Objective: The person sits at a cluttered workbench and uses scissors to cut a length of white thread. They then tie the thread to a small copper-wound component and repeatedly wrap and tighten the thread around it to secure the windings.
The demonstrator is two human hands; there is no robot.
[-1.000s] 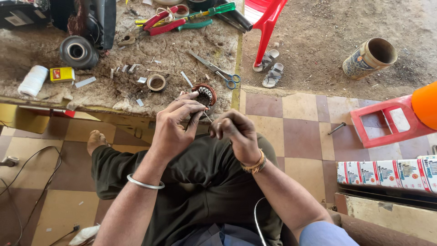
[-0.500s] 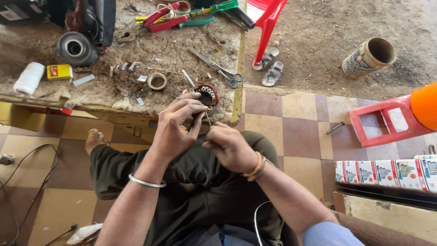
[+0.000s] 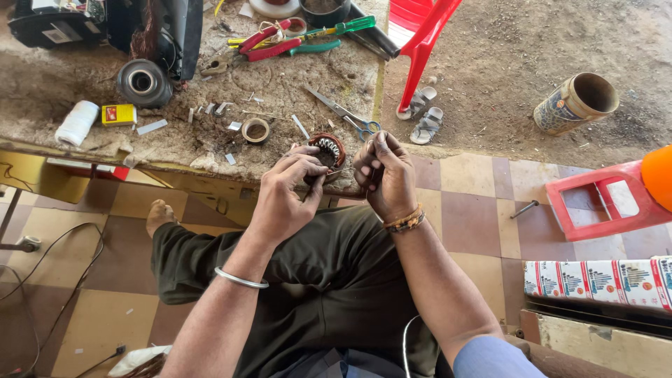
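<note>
- Dusty bench edge, checkered floor below.
- Round wound stator sits at the bench lip, between both hands.
- Left hand pinches its near rim, closer.
- Right hand just right, fingers curled on something small; cannot tell what.
- Scissors lie just beyond.

Both hands on wound stator

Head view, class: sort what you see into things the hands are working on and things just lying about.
In hand:
- left hand on the round wound coil
- right hand beside it, fingers pinched; what they hold is too small to tell

Lying about:
- scissors
- tape roll
- red-handled pliers
- green screwdriver
- white spool
- sandals
</note>
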